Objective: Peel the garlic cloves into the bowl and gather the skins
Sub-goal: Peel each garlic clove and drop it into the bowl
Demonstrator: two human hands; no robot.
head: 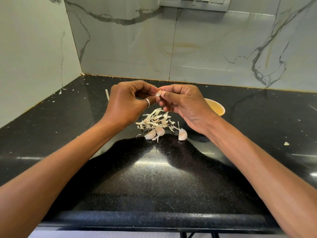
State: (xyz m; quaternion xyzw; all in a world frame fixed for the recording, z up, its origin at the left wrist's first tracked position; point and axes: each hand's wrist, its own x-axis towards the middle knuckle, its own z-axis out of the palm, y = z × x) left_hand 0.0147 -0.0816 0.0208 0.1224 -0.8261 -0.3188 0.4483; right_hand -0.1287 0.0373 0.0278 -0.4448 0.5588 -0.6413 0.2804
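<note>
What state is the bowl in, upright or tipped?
Upright: the bowl has its rim facing up, partly hidden behind the right hand.

Near countertop (pixel 154 177) gives passage; skins (pixel 155 120), cloves (pixel 159 131) and bowl (pixel 216 107) obstruct beyond.

Bright, even light fell from overhead. The glossy black counter (pixel 106 182) showed a white glare patch inside a broad dark shadow. Wide-angle distortion bent the edges, and focus was sharp throughout.

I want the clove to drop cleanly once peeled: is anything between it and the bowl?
Only the right hand, pinching the clove with the left hand; it hides part of the bowl.
</note>
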